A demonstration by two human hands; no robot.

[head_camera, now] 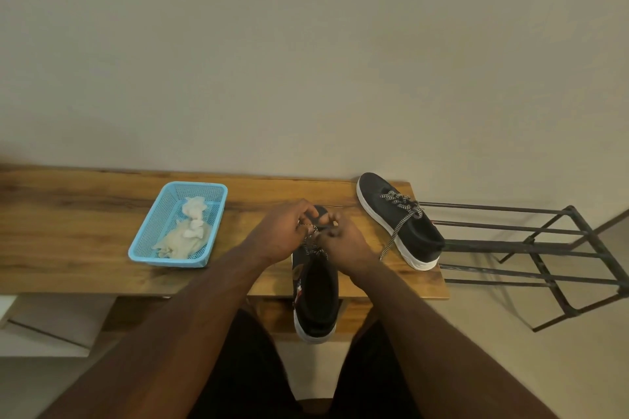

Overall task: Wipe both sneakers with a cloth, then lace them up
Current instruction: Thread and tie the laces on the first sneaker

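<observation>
A black sneaker with a white sole (316,292) lies in front of me, its heel hanging over the table's front edge. My left hand (289,231) and my right hand (343,241) meet over its front part, and each pinches the black-and-white lace (315,248) there. A second black sneaker (398,218) sits on the table's right end, laced, with one lace end trailing toward me. A crumpled white cloth (185,235) lies in the blue basket (149,231) on the left.
The wooden table (85,238) stands against a plain wall. A black metal rack (544,248) lies to the right of the table on the floor. My dark-clothed legs are below the table's front edge.
</observation>
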